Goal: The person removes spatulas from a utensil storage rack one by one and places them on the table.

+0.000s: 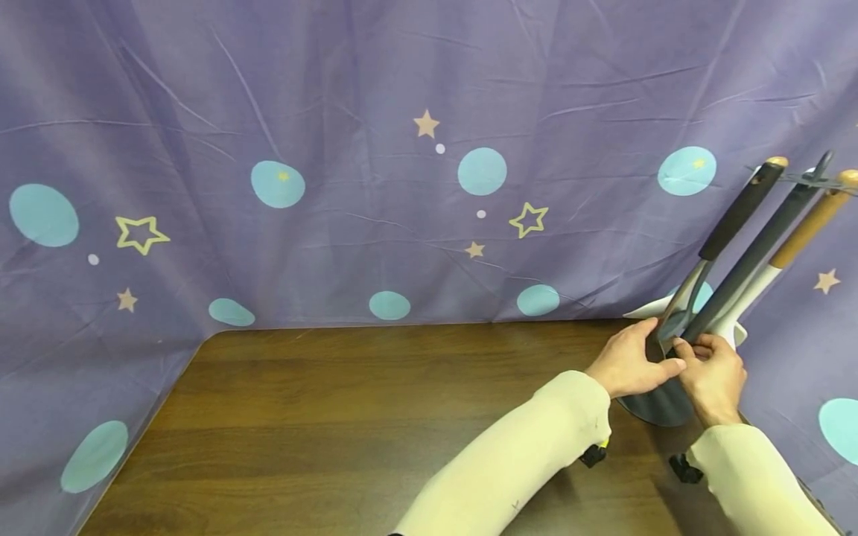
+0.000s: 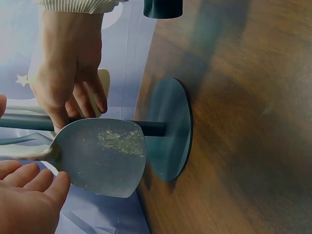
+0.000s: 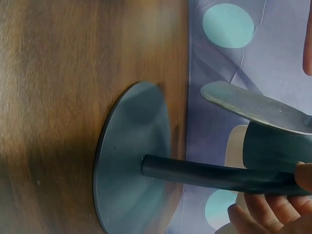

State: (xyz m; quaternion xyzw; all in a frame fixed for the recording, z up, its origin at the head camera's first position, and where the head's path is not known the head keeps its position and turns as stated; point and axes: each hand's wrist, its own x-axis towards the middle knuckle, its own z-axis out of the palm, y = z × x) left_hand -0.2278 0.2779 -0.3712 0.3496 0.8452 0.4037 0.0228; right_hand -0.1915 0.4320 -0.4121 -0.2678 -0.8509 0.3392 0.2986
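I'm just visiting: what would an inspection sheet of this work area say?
Surface: brown wooden table.
Job's things: dark stand on the table; utensils around its pole, including a turner with a mottled patch on its blade.
Clutter: nothing seen.
Grippers: a person's bare hands; left hand at the turner, right hand at the pole, its grip unclear.
Cables: nothing seen.
Surroundings: purple curtain with stars and blue spots.

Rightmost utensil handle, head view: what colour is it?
The rightmost utensil handle is orange-brown; the head view shows it best.
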